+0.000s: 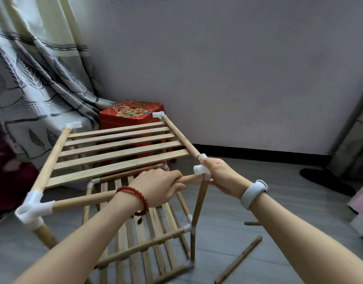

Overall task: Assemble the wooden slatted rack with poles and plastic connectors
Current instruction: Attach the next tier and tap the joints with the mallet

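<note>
The left hand (pixel 158 186) curls around a round wooden pole (pixel 90 198) lying crosswise. At its right end, the right hand (pixel 219 177) grips a white plastic connector (pixel 201 171).

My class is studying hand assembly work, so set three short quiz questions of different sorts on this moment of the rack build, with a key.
1. True or false: the left hand grips the front horizontal pole.
2. What does the right hand hold? A) white corner connector B) red stool C) loose pole on the floor
3. Fill in: the left wrist wears a red ____ bracelet.

Key: 1 true; 2 A; 3 beaded.
</note>
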Available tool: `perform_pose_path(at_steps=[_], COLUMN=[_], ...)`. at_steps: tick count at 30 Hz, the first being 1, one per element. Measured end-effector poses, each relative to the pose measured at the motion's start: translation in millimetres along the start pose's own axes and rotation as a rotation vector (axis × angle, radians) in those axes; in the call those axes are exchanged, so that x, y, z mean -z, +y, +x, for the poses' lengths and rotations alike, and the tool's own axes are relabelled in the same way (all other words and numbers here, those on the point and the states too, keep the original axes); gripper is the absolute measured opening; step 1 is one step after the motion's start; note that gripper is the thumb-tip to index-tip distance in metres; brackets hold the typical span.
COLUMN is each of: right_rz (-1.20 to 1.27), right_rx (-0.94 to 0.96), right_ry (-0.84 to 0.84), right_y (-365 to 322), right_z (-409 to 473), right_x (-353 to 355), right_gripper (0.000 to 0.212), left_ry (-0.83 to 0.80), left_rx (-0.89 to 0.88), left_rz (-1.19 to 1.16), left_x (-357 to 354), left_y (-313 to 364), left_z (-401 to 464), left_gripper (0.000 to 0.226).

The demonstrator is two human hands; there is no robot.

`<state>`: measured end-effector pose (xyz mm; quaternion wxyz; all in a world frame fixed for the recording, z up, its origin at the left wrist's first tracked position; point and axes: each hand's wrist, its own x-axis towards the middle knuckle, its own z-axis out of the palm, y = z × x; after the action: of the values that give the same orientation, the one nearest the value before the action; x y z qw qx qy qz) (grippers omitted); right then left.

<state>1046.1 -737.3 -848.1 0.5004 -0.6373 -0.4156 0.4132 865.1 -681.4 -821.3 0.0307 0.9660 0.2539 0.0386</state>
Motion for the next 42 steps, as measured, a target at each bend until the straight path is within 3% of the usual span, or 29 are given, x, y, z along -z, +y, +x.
perform_pose_path(at_steps=[12,28,35,37,42], right_rz=[0.008,0.039,-0.110,-0.100,0.043], right_rx=[0.021,-0.010,0.043,0.049,0.044], right_ry=[0.021,0.087,0.095,0.051,-0.319], right_y=[-2.2,0.2,-1.8,-2.1,4.6], right_z=[-3.7,-2.4,-11.8,-19.0,-33.5], right_x=[2.6,-3.1,-10.3,-14.1,-35.3], right_gripper=[0.033,0.032,0.035,0.039,0.051], left_ry=[0.119,0.140,0.214,0.259,0.323], left_rx=[0.011,0.020,-0.052,-0.069,-0.172], left_rz=[-0.039,0.062,0.077,0.072,0.028], left_x=[8.4,5.5,2.7,2.5,7.8], left_y=[-8.9,-7.5,-9.8,-13.8,-30.7], left_z=[-6.4,-6.1,-7.2,-12.1,-37.8], left_gripper=[0.028,0.028,0.030,0.027,0.030])
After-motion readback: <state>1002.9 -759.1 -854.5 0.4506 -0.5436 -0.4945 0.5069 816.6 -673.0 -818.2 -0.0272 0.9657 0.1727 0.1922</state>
